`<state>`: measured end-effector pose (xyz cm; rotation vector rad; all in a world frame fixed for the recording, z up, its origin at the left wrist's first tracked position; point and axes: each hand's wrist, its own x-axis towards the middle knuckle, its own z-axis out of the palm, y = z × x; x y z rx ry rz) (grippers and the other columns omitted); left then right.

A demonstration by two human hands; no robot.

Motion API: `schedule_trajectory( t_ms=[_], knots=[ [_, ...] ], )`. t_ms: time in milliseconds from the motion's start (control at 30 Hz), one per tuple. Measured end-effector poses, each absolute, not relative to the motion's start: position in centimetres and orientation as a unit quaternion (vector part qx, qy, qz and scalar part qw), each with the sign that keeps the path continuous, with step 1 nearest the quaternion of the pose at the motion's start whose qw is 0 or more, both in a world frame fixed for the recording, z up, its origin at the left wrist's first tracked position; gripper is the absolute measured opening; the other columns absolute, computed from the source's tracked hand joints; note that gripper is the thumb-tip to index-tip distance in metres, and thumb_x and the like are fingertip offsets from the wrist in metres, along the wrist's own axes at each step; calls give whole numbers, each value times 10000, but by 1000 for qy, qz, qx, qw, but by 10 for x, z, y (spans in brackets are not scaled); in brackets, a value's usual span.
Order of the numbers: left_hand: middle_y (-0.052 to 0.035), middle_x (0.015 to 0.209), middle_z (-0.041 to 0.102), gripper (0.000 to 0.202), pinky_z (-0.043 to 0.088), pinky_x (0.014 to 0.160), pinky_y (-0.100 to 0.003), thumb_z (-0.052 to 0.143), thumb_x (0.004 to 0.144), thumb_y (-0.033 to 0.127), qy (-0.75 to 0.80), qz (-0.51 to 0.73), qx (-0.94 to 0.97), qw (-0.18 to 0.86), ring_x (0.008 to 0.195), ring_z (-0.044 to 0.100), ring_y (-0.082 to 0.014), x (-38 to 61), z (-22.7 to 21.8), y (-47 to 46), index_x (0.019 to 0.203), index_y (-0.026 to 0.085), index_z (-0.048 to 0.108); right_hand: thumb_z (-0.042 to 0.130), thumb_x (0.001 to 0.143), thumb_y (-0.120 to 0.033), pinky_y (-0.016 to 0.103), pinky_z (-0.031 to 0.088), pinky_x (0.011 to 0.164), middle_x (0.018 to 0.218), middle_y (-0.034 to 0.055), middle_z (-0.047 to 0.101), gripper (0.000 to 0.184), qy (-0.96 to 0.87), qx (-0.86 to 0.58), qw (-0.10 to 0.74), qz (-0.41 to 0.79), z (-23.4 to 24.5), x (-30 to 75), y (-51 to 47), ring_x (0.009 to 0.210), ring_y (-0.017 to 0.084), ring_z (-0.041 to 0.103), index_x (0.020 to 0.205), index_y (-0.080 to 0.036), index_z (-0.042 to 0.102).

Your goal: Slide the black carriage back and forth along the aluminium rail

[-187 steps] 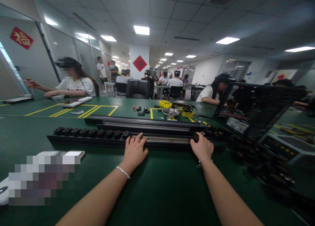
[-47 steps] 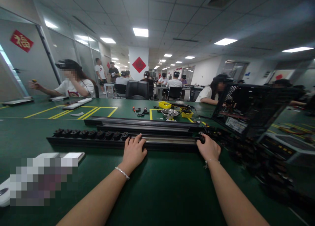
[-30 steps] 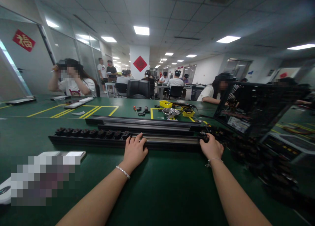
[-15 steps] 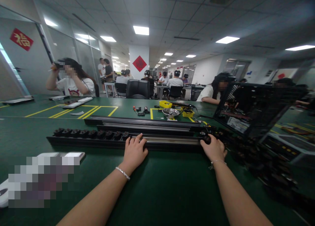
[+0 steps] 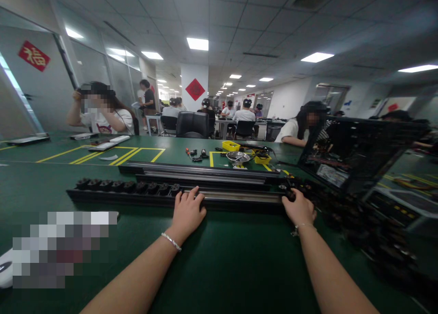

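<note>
Now the right hand pinches a small black part, seemingly lining it up on the black rail that the left hand, fingers loosely spread, should steady.

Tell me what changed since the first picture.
The right-hand grip moved right along the black rail, a dark part with it. Across the table at left, a seated person's arms have risen. The left-hand grip and row of black parts stayed.
</note>
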<state>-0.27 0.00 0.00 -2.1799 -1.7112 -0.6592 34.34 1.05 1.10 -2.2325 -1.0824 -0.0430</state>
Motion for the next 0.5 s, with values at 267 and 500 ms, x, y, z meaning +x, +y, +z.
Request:
schedule_trajectory(
  t_ms=[267, 500],
  knots=[
    [-37, 1334, 491, 291, 243, 1028, -461, 513, 767, 329, -593, -229, -758, 144, 1064, 509, -248, -3, 2, -1, 1041, 274, 593, 468, 742, -426, 538, 300, 972, 1136, 96, 566, 499, -410, -854, 320, -10, 13, 345, 11, 1153, 307, 441, 1219, -285, 506],
    [-37, 1332, 494, 294, 228, 1038, -459, 518, 764, 327, -595, -231, -757, 140, 1076, 505, -247, -2, 1, 0, 1042, 275, 598, 467, 743, -435, 537, 296, 978, 1147, 87, 567, 495, -408, -856, 319, 6, 15, 346, 11, 1162, 315, 437, 1217, -297, 508]
  ],
)
